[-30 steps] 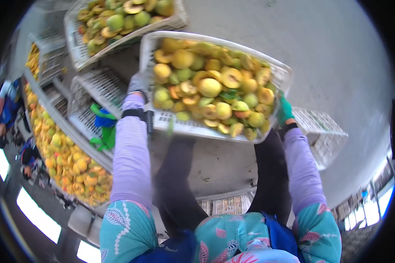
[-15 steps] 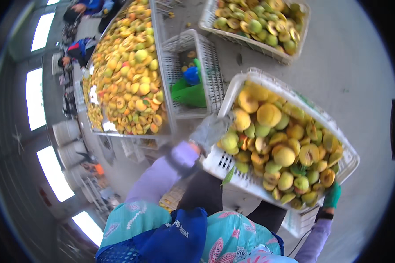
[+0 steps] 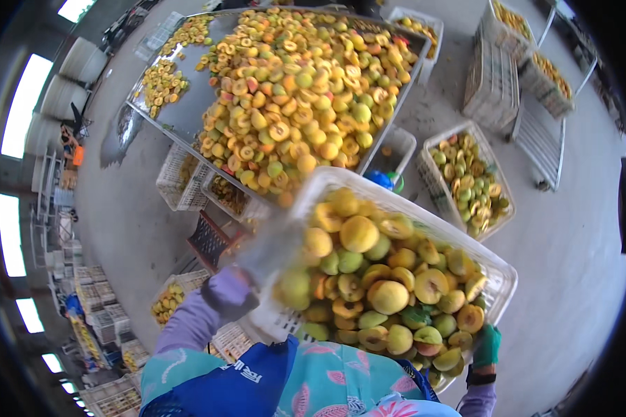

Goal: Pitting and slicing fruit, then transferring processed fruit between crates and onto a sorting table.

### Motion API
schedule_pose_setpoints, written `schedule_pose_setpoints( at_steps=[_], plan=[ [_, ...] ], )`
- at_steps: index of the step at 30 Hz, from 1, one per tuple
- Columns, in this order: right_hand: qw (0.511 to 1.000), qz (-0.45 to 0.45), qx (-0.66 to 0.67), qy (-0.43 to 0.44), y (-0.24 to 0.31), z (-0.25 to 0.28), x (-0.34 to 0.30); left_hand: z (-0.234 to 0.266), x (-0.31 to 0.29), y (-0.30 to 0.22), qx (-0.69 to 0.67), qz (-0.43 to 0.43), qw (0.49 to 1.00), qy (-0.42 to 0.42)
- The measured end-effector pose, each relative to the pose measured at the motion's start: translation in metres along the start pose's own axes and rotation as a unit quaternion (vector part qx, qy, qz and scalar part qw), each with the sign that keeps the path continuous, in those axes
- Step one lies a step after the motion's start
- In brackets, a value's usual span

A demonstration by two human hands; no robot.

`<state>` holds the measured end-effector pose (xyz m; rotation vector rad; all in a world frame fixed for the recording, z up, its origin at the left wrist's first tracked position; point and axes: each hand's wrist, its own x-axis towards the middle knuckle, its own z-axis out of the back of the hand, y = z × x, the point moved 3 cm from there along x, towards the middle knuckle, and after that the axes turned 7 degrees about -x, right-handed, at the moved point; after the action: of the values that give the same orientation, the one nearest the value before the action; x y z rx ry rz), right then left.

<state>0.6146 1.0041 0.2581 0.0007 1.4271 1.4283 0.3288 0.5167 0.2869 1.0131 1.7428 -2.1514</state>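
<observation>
A white plastic crate [image 3: 497, 267] full of halved yellow-green peaches [image 3: 389, 297] is held in front of my body, tilted, its far left corner close to the metal table's edge. My left hand [image 3: 268, 251], in a grey glove and smeared by motion, grips the crate's left end. At the near right corner my right hand [image 3: 487, 346], in a green glove, is closed on the rim; its fingertips are partly hidden behind the crate wall. Beyond the crate, a large heap of halved peaches [image 3: 285, 104] lies on the metal table [image 3: 219, 28].
Another peach-filled crate [image 3: 431, 174] stands on the floor to the right. Farther back are stacked crates [image 3: 490, 83] and a metal rack cart [image 3: 541, 139]. A crate with a blue item [image 3: 379, 179] sits by the table. A reddish-brown stool [image 3: 212, 240] stands at left, near more crates [image 3: 177, 177].
The held crate has swung toward the table, which now lies straight ahead instead of at left. Both hands have kept hold of the crate. My view has turned left.
</observation>
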Motion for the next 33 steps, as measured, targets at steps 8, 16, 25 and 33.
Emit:
schedule_pose_setpoints(
  at_steps=[8, 16, 25, 33],
  plan=[
    [0.969, 0.111, -0.115, 0.190, 0.169, -0.258, 0.040, 0.176, -0.016, -0.034, -0.078, -0.065, 0.959, -0.265],
    [0.876, 0.354, -0.288, 0.154, 0.247, -0.451, 0.070, 0.278, 0.043, -0.004, 0.178, -0.101, 0.918, -0.341],
    [0.932, 0.241, -0.149, 0.227, 0.230, -0.466, 0.083, 0.226, -0.018, 0.353, 0.414, 0.122, 0.814, -0.390],
    [0.932, 0.232, -0.119, 0.252, 0.205, -0.409, 0.094, 0.077, 0.092, 0.326, 0.307, 0.268, 0.864, -0.295]
  ],
)
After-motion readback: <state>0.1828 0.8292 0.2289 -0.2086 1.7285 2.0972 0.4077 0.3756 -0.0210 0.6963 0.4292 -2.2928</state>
